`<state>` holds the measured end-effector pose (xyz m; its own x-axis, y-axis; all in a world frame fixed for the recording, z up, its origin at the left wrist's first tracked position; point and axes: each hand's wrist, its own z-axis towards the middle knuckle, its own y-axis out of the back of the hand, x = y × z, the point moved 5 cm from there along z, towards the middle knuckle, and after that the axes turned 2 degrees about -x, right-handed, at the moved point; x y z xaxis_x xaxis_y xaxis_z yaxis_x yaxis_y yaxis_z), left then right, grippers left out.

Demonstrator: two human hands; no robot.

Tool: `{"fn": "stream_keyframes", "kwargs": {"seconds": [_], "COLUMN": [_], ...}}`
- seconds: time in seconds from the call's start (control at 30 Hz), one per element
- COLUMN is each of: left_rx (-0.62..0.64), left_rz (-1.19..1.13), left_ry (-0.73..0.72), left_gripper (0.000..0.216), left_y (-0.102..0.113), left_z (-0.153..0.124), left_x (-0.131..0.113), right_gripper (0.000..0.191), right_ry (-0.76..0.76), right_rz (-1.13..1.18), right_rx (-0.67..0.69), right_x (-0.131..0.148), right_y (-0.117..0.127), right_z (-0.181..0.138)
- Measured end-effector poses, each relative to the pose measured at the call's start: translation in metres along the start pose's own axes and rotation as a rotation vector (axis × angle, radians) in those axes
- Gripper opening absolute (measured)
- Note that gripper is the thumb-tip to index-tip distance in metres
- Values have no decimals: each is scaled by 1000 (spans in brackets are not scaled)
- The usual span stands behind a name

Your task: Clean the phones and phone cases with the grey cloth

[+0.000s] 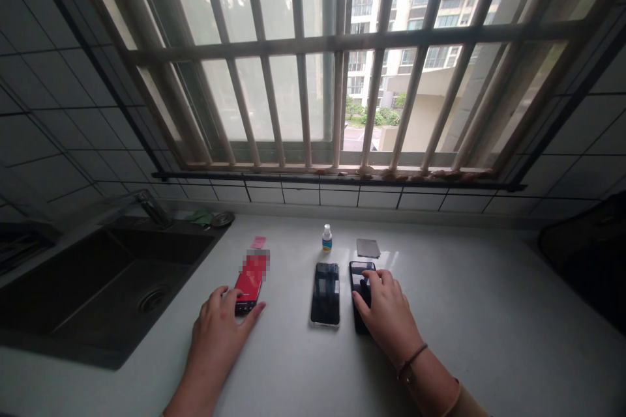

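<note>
My left hand [218,320] is around the lower end of a phone [252,279] with a bright red face and a black strip at the bottom. Its index finger touches the phone's left side and the thumb is at the right edge. The phone's top end is blurred out. On the right, my right hand [388,306] lies over a dark phone [360,266], fingers apart, a fingertip on the screen and the thumb by its left edge. Between the hands a black-screened phone [325,293] in a clear case lies flat, untouched.
Behind the phones stand a small white-capped bottle [327,240], a pink packet [259,242] and a grey folded cloth [368,247]. A dark sink [122,273] with a faucet [154,210] is at left. A dark bag-like object [587,260] sits at right. A barred window rises behind the counter.
</note>
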<state>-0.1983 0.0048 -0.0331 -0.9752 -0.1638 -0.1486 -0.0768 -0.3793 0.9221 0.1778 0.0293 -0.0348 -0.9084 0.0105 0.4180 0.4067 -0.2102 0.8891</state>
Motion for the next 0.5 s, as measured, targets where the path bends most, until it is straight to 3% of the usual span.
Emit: {"fn": "stream_keyframes", "kwargs": {"seconds": [0.5], "left_rx": [6], "left_rz": [-6], "left_ry": [1], "left_gripper": [68], "left_y": [0], "left_z": [0], "left_x": [1], "right_gripper": [43], "right_ry": [0], "right_rz": [-10], "right_rx": [5], "right_x": [1], "right_y": [1], "right_z": [0]}}
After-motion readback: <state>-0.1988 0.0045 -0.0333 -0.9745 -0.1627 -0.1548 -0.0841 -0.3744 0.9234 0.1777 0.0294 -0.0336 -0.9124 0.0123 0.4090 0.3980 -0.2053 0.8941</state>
